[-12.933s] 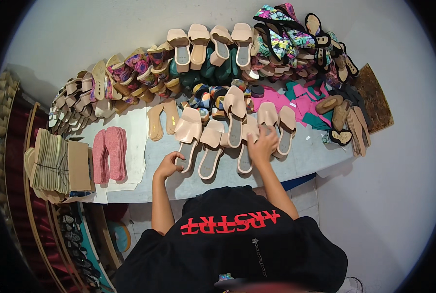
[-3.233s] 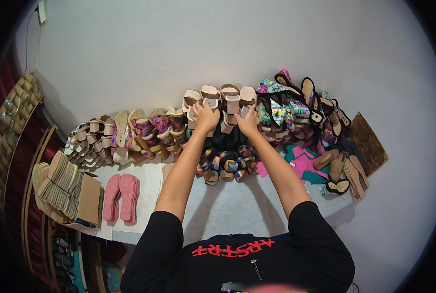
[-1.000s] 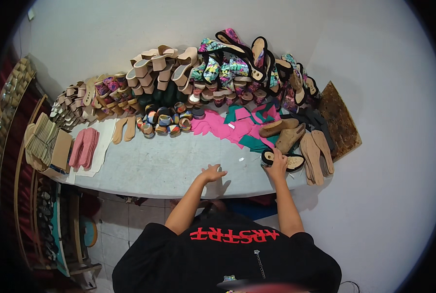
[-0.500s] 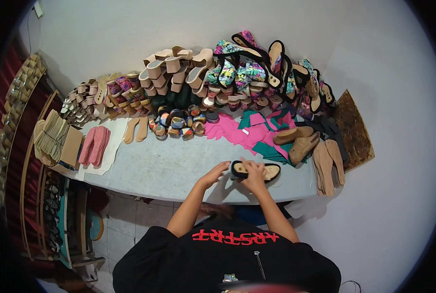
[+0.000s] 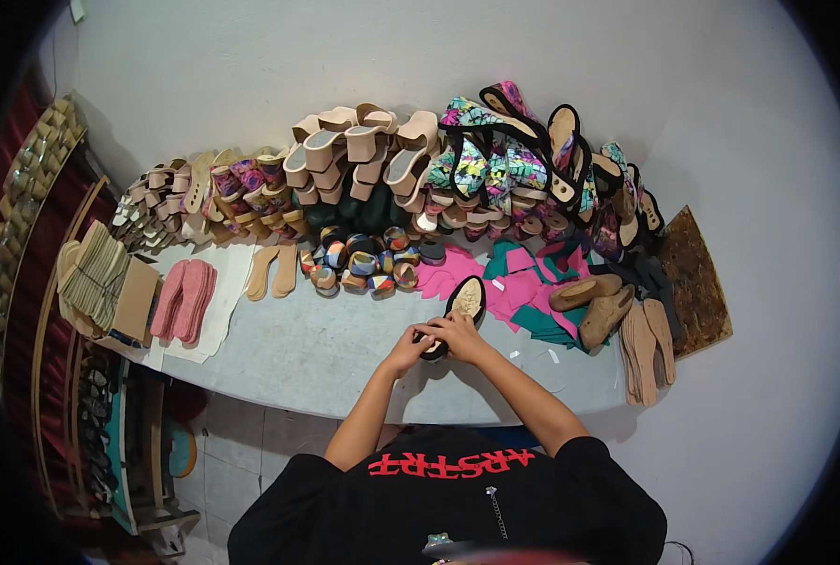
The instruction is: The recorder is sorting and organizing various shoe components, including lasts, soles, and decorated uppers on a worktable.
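Note:
Near the front of the table I hold a black-edged shoe sole (image 5: 469,297) with a tan inner face, its wide end pointing away from me and its narrower end under my fingers. My left hand (image 5: 407,350) is closed at the left side of the narrower end. Lying across the middle of the sole, my right hand (image 5: 456,335) has its fingers bent over it. My fingers hide part of the sole. Just beyond it lie pink fabric pieces (image 5: 446,273) and green fabric pieces (image 5: 544,325).
Two wooden shoe lasts (image 5: 604,318) rest at the right, beside tan insoles (image 5: 638,348). Patterned heels (image 5: 352,259) and piled sandals (image 5: 373,141) line the back. Pink insoles (image 5: 184,299) and a cardboard box (image 5: 137,299) stand left. A brown board (image 5: 691,282) leans right.
The sole has turned from lying sideways to pointing away from me and has moved slightly left. My left hand, apart from it before, has closed on it. The view has shifted a little.

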Tool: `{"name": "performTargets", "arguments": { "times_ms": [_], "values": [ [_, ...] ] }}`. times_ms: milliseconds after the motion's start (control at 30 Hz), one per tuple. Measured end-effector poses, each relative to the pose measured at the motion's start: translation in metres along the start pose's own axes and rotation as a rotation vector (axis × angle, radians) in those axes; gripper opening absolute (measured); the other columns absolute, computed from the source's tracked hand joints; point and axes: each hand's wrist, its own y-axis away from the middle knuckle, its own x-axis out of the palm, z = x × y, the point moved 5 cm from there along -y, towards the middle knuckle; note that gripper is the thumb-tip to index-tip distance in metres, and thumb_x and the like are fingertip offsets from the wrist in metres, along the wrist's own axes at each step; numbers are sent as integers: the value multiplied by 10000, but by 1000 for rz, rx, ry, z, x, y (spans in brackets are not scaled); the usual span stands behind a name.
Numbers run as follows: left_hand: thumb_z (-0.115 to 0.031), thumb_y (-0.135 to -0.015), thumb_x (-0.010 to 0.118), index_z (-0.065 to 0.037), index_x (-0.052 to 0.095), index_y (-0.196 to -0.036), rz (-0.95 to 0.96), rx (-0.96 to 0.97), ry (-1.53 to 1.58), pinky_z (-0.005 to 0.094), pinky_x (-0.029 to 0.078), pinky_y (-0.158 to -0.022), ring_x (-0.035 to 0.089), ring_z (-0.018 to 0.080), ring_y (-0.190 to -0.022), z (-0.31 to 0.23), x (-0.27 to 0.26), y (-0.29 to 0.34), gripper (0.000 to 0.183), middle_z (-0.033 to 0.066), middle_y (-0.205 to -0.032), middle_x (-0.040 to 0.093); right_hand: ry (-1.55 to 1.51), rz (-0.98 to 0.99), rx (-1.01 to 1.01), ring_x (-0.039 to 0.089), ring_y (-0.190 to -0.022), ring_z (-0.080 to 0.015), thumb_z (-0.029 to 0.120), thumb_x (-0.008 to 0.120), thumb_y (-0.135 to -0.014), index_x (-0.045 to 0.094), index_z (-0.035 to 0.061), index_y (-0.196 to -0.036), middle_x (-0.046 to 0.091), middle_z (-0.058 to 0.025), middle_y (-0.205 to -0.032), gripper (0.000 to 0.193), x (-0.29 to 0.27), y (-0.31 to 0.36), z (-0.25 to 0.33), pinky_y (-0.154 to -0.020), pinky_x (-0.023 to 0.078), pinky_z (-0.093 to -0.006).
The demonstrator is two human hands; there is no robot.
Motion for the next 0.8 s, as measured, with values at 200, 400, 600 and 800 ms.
{"name": "performTargets", "arguments": {
  "times_ms": [200, 400, 600, 800],
  "values": [
    [-54, -785, 615, -53, 293, -1304, 16, -15, -410, 291, 432, -849, 507, 195, -1024, -10, 21, -4, 611, 126, -1108, 514, -275, -37, -29, 465, -1031, -309, -45, 662, -554, 475, 162, -1233, 489, -57, -1201, 734, -18, 15, -16, -901, 387, -387],
    [-27, -703, 629, -38, 406, -1253, 81, -24, -535, 324, 464, -793, 573, 254, -945, -35, 22, -9, 593, 177, -1043, 578, -386, -210, -8, 442, -1108, -338, 57, 672, -611, 541, 83, -1105, 445, -152, -1212, 512, -71, 15, -72, -946, 366, -392],
    [50, -722, 607, -21, 432, -1244, -66, -108, -596, 328, 483, -807, 567, 239, -987, -74, -4, -12, 555, 175, -1152, 540, -22, -820, 223, 380, -1047, -337, 138, 649, -660, 552, 106, -1063, 441, -145, -1123, 416, -199, 18, -139, -915, 319, -434],
    [-174, -797, 628, 18, 468, -1170, -205, 353, -576, 327, 450, -840, 552, 228, -1009, -167, 28, -69, 449, 151, -1141, 544, 113, -928, 308, 364, -1063, -375, 242, 672, -674, 455, 56, -1150, 395, -198, -1136, 555, -271, -24, -200, -923, 306, -446]
  ]
}}
